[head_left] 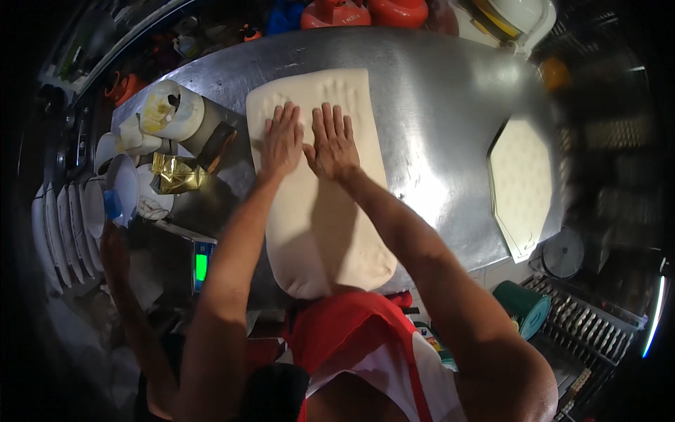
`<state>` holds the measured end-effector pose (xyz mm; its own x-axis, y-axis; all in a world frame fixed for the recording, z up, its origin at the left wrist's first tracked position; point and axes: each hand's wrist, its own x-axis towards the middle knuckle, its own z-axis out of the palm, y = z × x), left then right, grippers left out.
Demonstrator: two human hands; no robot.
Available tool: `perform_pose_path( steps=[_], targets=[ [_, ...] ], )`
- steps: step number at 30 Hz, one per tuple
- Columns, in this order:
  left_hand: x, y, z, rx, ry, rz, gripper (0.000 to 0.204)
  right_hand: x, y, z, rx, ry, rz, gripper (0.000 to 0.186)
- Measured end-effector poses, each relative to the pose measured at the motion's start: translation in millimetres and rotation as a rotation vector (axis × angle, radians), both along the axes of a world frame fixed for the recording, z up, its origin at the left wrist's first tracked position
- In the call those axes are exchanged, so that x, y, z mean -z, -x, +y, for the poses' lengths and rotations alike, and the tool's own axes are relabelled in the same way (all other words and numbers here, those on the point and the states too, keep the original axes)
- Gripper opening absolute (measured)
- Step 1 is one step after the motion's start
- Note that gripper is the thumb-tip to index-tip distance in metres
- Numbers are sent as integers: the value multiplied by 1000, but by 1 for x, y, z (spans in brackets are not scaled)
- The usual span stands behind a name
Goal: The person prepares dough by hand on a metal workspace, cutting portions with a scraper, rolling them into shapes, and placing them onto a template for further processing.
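A large, thick slab of pale dough [323, 225] lies lengthwise on the metal table [436, 91], its near end at the front edge by my red apron. Both palms press flat on its far half, side by side. My left hand [283, 144] has its fingers stretched out, pointing away. Just right of it, my right hand [332, 144] also lies with fingers extended and the thumb toward the left hand. Finger-shaped dents mark the dough beyond my fingertips. Neither hand holds anything.
At left stand a stained white bucket [172, 112], a gold foil packet [179, 174] and a scale with a green display [202, 267]. Another person's arm [119, 267] reaches in there with something blue. An octagonal pale board [522, 183] lies at right; red containers [336, 14] stand behind.
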<state>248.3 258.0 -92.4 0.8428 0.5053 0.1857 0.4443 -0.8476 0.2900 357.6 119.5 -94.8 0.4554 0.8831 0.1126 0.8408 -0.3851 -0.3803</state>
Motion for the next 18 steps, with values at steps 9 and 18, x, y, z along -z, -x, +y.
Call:
perform_pose_path(
  steps=[9, 18],
  targets=[
    [10, -10, -10, 9, -100, 16, 68, -10, -19, 6, 45, 15, -18, 90],
    [11, 80, -143, 40, -63, 165, 73, 6, 86, -143, 72, -61, 115, 77]
  ],
)
